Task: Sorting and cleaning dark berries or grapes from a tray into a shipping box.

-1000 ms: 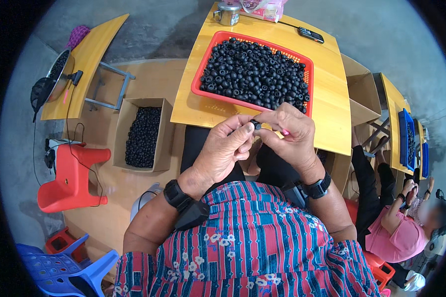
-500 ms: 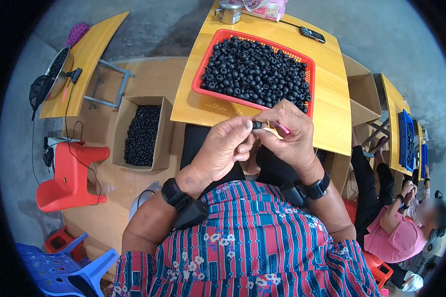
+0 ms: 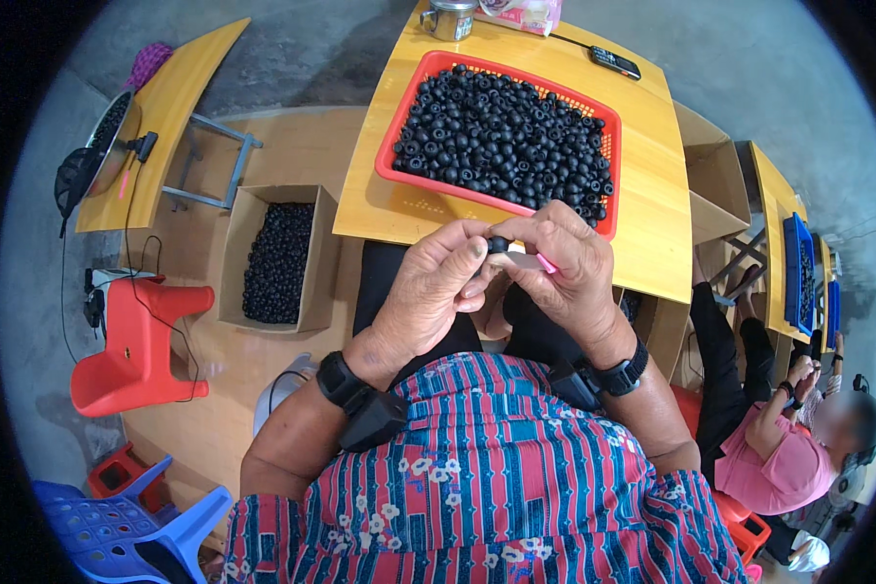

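Observation:
My left hand (image 3: 438, 282) and my right hand (image 3: 565, 268) meet just in front of the yellow table's near edge (image 3: 399, 214). Between their fingertips they pinch one small black round piece (image 3: 497, 244). A thin pink tool (image 3: 547, 263) pokes out from under my right hand's fingers. Behind the hands, on the table, stands a red basket (image 3: 399, 170) heaped with several of the same black round pieces (image 3: 501, 136). Both wrists carry black bands.
A cardboard box (image 3: 234, 253) full of black pieces sits on the floor to my left. A metal cup (image 3: 448, 19) and a black phone (image 3: 615, 62) lie at the table's far side. Red stool (image 3: 131, 346), blue chair (image 3: 117, 526) left; a person in pink (image 3: 779, 457) works at right.
Both hands have stayed together at the table's edge. The fingers have shifted slightly around the small black piece.

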Action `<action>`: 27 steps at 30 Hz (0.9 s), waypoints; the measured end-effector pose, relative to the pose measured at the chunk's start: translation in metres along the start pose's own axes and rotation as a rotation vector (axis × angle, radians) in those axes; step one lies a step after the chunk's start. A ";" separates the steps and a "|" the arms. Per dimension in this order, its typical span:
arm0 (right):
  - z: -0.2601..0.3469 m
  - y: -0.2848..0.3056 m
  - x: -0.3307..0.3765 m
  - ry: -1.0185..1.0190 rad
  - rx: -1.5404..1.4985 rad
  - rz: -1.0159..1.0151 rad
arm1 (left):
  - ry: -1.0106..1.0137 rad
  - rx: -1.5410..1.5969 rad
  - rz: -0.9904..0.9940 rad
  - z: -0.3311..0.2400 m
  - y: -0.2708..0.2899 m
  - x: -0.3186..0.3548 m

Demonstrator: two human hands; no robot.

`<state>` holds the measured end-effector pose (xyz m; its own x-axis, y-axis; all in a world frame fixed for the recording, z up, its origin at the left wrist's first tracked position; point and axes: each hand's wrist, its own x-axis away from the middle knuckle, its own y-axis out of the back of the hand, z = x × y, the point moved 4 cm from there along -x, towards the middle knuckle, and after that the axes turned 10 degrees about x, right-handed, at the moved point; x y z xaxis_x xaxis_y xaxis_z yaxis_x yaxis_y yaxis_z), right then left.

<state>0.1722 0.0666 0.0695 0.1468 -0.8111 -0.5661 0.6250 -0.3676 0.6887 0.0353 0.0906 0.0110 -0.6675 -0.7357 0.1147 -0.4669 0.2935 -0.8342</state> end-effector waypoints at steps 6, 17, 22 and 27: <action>0.002 0.004 -0.001 0.004 0.008 -0.013 | 0.005 -0.040 0.064 -0.001 0.003 0.000; 0.002 -0.004 0.000 -0.072 -0.093 -0.003 | 0.047 0.143 -0.027 0.004 -0.003 0.002; 0.003 -0.005 -0.002 -0.024 -0.099 -0.012 | 0.127 0.172 0.097 0.002 0.001 0.004; 0.006 -0.003 -0.004 -0.066 -0.166 -0.020 | 0.159 0.215 0.119 0.002 0.003 0.005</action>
<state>0.1651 0.0677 0.0728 0.0859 -0.8345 -0.5443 0.7458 -0.3084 0.5905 0.0313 0.0864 0.0080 -0.8004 -0.5943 0.0785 -0.2581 0.2235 -0.9399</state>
